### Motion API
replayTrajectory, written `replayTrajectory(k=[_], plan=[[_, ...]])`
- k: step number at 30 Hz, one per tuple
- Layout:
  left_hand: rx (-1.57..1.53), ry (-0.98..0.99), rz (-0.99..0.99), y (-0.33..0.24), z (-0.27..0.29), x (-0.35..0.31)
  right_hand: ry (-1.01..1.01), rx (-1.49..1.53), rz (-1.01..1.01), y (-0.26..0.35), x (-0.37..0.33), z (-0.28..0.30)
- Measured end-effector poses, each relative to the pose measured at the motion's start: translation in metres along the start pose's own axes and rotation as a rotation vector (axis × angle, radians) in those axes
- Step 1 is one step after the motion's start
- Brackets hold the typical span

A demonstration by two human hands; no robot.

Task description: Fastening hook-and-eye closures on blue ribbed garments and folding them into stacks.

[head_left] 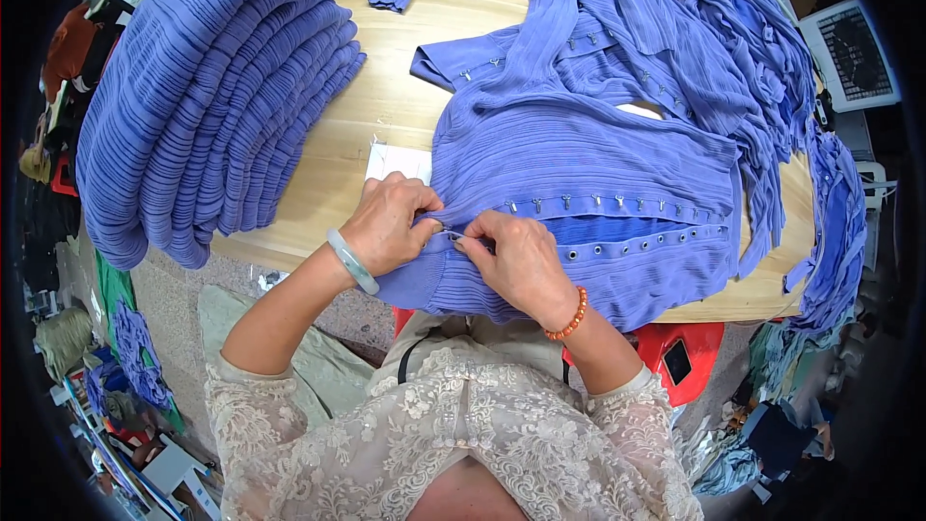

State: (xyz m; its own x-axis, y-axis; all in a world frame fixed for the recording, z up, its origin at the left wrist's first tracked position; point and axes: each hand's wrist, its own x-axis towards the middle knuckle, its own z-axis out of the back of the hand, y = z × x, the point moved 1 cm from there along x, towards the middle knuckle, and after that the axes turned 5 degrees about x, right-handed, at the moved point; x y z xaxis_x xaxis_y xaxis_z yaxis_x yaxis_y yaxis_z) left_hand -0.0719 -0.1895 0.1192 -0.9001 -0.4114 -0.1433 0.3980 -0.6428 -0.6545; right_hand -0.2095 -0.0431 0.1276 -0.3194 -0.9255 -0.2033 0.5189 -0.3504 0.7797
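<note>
A violet-blue garment (598, 150) is lying on the table (338, 174), overhanging the near edge; the left hand (386, 224) and right hand (524, 260) are pinching its hooked opening's left end. Folded garments (207, 101) are standing stacked leftward, loose garments (694, 58) lying heaped beyond.

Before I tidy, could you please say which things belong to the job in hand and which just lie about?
In the job:
ribbed blue garment with metal hooks, left hand and right hand on it
stacked ribbed blue garments, probably

Seemingly lying about:
black rectangular phone
bright green cloth
</note>
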Motion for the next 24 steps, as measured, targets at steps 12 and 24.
replayTrajectory(k=[12,24], plan=[[0.200,-0.278,-0.225,-0.048,-0.013,0.000,-0.042,-0.106,0.119,0.001,-0.023,0.018],[0.121,-0.048,-0.053,-0.033,-0.024,0.020,-0.106,0.049,0.161,-0.018,-0.003,0.014]])
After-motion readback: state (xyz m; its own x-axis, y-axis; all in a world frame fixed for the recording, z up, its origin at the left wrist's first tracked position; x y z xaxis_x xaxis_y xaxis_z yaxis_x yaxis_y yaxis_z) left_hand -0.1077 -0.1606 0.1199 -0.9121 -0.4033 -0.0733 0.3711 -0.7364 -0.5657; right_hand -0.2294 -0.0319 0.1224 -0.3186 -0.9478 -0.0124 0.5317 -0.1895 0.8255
